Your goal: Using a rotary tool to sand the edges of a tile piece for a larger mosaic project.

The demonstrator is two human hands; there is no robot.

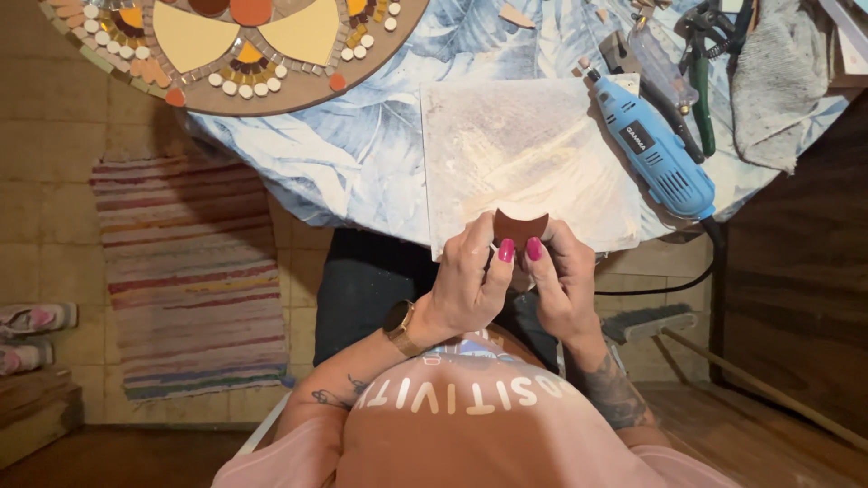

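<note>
left hand (466, 280) + right hand (565, 285): both pinching brown tile piece (520, 226), steadying it | over white board (533, 154) on tabletop (380, 154) | blue rotary tool (651, 149) beside it

Brown tile piece (519, 226), blue rotary tool (653, 149)

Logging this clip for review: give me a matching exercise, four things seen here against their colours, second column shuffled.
Things:
1. Tile piece held in both hands, left hand, right hand
2. Rotary tool on the table
3. Pliers' handles near the table's far edge
4. Striped rug on the floor

Colours:
A. Blue
B. Many colours
C. Reddish brown
D. Green

Pairs: 1-C, 2-A, 3-D, 4-B
</note>
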